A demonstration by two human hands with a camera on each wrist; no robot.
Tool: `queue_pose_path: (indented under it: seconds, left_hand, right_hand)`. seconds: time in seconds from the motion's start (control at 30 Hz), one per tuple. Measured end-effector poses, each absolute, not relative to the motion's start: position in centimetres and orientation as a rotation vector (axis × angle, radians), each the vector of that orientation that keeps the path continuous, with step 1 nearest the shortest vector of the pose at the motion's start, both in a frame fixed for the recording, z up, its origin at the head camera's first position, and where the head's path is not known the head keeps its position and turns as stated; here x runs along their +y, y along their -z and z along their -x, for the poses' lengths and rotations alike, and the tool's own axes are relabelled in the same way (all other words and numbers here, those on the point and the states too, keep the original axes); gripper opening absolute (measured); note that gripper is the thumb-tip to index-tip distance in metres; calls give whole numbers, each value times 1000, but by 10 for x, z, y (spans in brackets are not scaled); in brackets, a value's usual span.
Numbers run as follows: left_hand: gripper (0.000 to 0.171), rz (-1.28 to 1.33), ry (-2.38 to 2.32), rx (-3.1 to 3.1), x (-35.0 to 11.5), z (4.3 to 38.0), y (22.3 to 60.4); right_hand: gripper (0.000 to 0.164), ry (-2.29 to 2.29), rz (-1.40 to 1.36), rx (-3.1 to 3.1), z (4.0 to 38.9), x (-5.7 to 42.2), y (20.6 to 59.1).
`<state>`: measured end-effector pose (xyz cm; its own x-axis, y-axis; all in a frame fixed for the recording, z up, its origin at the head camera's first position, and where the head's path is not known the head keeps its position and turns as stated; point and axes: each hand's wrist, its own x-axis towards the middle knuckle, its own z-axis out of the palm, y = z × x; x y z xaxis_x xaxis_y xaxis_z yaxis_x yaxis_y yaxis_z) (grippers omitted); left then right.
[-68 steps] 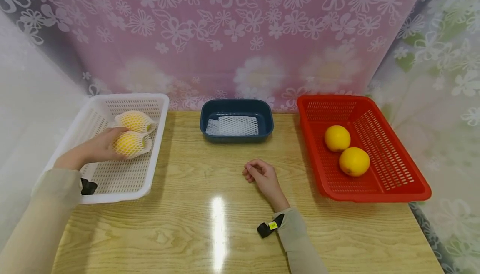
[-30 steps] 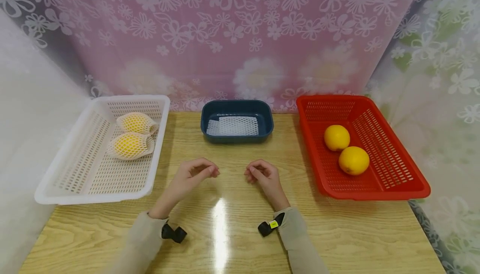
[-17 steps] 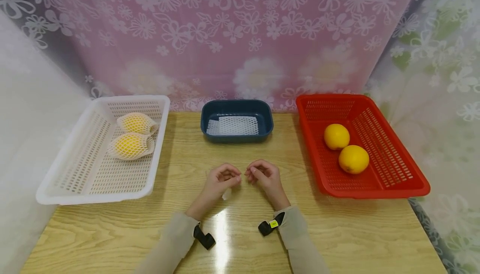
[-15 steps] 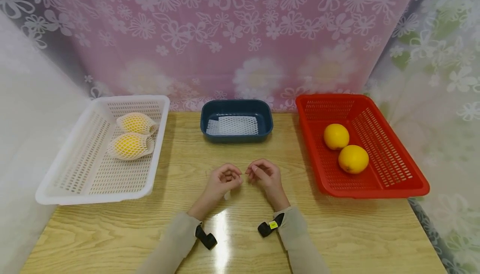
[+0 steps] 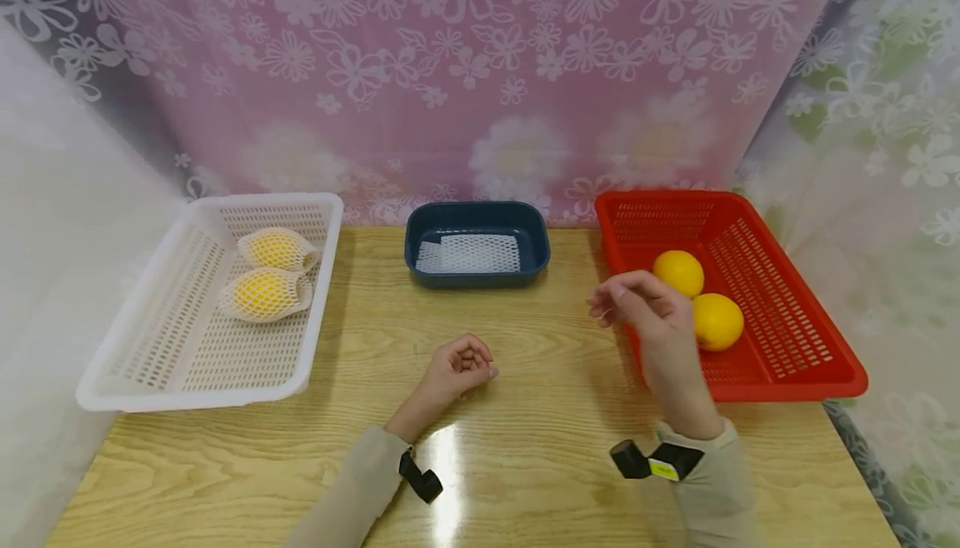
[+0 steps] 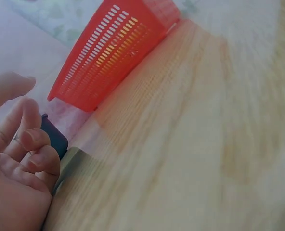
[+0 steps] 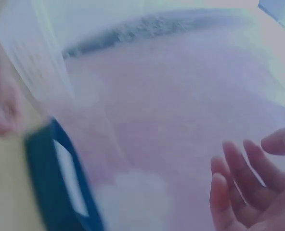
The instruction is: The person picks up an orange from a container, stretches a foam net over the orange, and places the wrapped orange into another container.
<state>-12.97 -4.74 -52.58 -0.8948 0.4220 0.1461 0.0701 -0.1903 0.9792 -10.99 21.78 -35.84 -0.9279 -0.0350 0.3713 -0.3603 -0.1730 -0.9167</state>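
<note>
My right hand (image 5: 654, 323) is raised over the near-left rim of the red basket (image 5: 780, 390), its fingers loosely bent around nothing. Just beyond it lie two bare yellow round fruits, one farther back (image 5: 678, 271) and one nearer (image 5: 717, 322), partly covered by the hand. My left hand (image 5: 450, 377) rests on the wooden table with loosely curled fingers and holds nothing; the left wrist view shows its bent fingers (image 6: 41, 159). In the white basket (image 5: 307, 348) sit two yellow fruits in white foam nets, one behind (image 5: 276, 249) and one in front (image 5: 262, 294).
A dark blue box (image 5: 477, 280) stands at the table's back middle, with flat white foam nets (image 5: 480, 254) inside. Behind it hangs a pink flowered curtain (image 5: 420, 140). The baskets flank the wooden table (image 5: 360, 448) left and right.
My left hand let go of a netted fruit in the white basket and came to the table's middle. My right hand then lifted from the middle and moved right to the red basket.
</note>
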Motion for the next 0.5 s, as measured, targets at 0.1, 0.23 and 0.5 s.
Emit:
queue_pose_path:
  seconds: [0.1,0.23,0.5]
  left_hand:
    - [16,-593,-2137,1862,-47,129,527]
    - [15,-607,-2112,1893,-47,129,528]
    - [14,-629,-2062,1912,-48,128,528]
  right_hand:
    - [19,-2170,-373,-1856,110,250,332]
    - [25,-2126,-139,-1939,118,291,315]
    - [41,-1549,194,-2606,148,357,330]
